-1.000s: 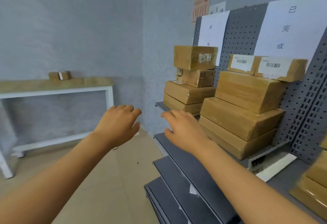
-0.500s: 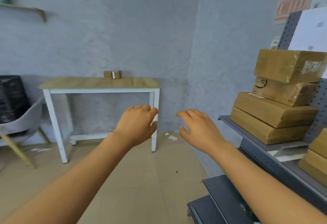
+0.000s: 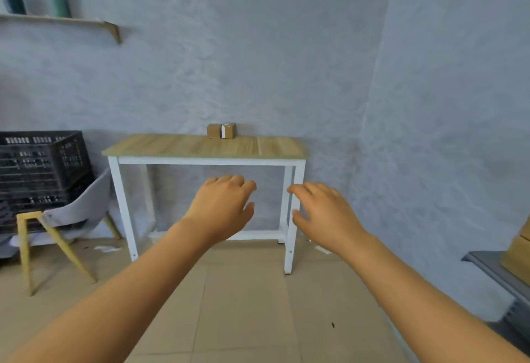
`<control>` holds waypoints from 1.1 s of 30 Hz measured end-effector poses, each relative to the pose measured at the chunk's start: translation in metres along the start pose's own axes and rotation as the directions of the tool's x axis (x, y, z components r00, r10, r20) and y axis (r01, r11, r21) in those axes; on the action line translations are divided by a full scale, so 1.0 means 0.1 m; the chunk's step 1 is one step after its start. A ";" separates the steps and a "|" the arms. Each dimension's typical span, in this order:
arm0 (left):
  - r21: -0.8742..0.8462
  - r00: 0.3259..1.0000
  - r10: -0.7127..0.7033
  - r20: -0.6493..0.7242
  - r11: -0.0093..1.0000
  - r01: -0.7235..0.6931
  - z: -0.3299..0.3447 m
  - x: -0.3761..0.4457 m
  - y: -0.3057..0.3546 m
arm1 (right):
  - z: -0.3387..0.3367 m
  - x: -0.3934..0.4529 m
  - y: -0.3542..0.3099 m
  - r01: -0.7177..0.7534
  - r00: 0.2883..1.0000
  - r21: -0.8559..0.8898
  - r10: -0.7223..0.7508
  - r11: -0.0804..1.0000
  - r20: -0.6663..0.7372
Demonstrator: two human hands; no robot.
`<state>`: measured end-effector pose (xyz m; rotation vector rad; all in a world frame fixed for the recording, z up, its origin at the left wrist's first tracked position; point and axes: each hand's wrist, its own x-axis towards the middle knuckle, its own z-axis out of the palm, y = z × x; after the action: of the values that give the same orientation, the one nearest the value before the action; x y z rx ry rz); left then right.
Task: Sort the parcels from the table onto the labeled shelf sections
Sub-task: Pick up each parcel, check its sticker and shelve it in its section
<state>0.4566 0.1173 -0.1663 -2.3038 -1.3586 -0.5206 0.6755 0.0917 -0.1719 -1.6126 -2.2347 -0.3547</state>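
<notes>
Shelves now mostly gone rightward; table (image 3: 200, 147) bears seemingly two parcels (image 3: 221, 130); both hands (image 3: 222, 205) loosely spread, empty.

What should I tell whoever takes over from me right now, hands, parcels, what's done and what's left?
Left hand and right hand: both open, empty, raised in front.
One small parcel sits at the back edge of the table, against the wall.
Shelf at the right edge already holds boxes; its labels are out of view.
Left: walk to the table, pick up the parcel, place it in its labeled section.
</notes>
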 end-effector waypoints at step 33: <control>0.123 0.988 -0.137 0.072 0.984 0.127 2.74 3.49 -3.59 | 2.62 5.38 0.60 0.132 0.990 0.141 -0.138 0.981 0.028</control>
<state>0.3269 0.6729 -0.1618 -2.1715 -1.5459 -0.3806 0.5424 0.6785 -0.1780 -1.4124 -2.3474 -0.2005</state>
